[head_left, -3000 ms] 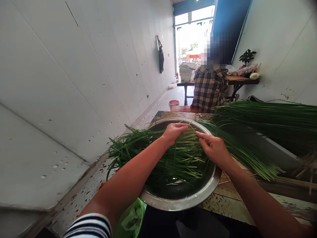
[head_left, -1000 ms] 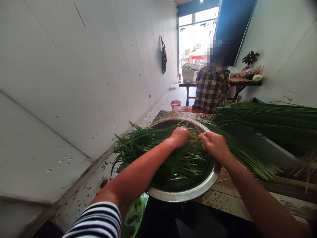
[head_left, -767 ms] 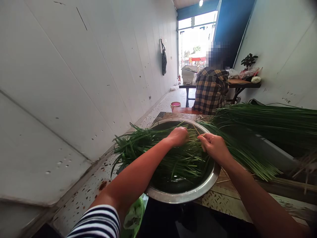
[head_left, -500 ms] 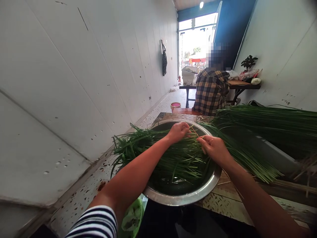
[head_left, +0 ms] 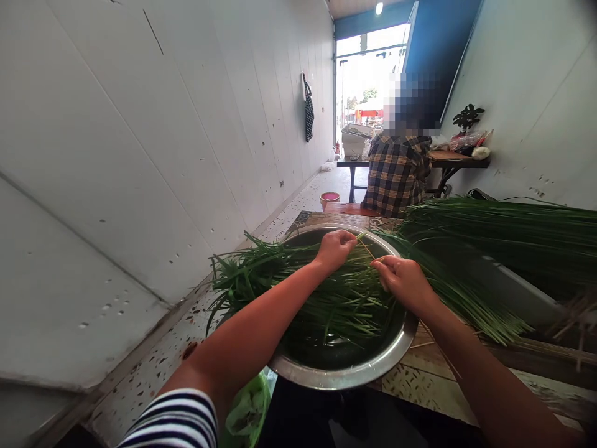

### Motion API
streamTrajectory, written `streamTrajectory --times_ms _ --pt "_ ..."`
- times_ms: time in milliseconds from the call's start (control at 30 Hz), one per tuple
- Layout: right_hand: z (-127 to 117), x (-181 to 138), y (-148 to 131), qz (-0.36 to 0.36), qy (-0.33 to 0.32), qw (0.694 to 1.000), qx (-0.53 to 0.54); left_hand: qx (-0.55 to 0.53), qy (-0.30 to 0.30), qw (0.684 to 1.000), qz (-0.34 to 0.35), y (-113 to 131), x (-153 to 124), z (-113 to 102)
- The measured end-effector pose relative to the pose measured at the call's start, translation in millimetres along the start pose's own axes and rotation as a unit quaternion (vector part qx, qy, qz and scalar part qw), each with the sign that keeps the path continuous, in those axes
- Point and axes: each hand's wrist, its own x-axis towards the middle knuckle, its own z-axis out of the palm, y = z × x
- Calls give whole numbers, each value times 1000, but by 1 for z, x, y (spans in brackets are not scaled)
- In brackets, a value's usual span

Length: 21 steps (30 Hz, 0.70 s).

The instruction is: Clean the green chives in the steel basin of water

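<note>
A wide steel basin (head_left: 340, 378) holds a large heap of green garlic chives (head_left: 345, 305), their leafy ends hanging over its left rim. Above the basin's far side, my left hand (head_left: 336, 249) is closed, pinching the pale stalk end of a chive (head_left: 360, 236). My right hand (head_left: 403, 277) pinches a thin bamboo skewer (head_left: 367, 250) over the right part of the basin. The skewer slants up towards the stalk at my left fingertips; whether it pierces the stalk is too small to tell.
More long chives (head_left: 494, 218) lie to the right, over a grey tray edge (head_left: 527, 283). Thin sticks (head_left: 581, 330) show at far right. A green bag (head_left: 249, 407) is below the basin. A person in a plaid shirt (head_left: 396, 174) sits ahead at a dark table (head_left: 466, 163).
My left hand has shifted very slightly left, with the stalk end showing more clearly past its fingertips. My right hand stays almost still.
</note>
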Motion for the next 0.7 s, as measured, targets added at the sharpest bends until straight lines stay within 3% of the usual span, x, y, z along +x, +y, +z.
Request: streamTrajectory --times_ms 700 --pt "-1 1 1 7 9 1000 -16 -55 66 996 11 5 -3 4"
